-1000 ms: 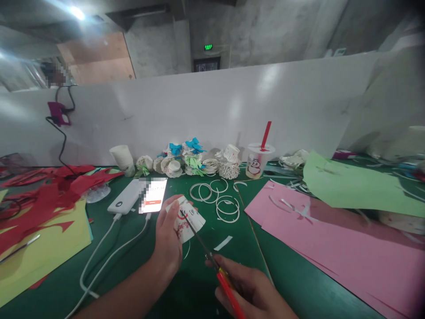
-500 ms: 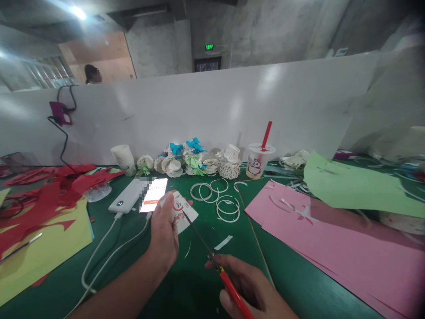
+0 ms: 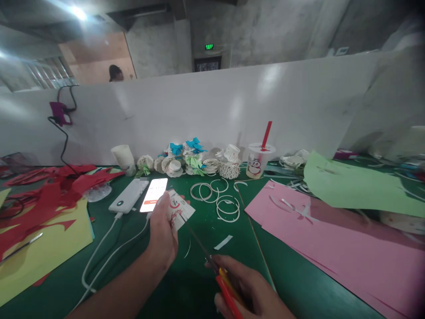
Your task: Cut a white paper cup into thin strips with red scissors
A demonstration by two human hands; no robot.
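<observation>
My left hand is closed around a white paper cup with red print, its near side covered by my fingers. In my right hand is a pair of scissors with red and yellow handles. The blades point up and left, their tips at the lower edge of the cup. Part of the handles is hidden by my fingers. A small white paper strip lies on the green table near the blades. Beyond it are several thin white rings.
A lit phone and a white power bank with cables lie left. Along the partition stand stacked cups, paper flowers and a drink cup. Pink sheets lie right; yellow sheets and red paper lie left.
The cup has shifted slightly left in my left hand. The scissors have moved a little left, their handles now spread wider. A person behind the partition has moved right.
</observation>
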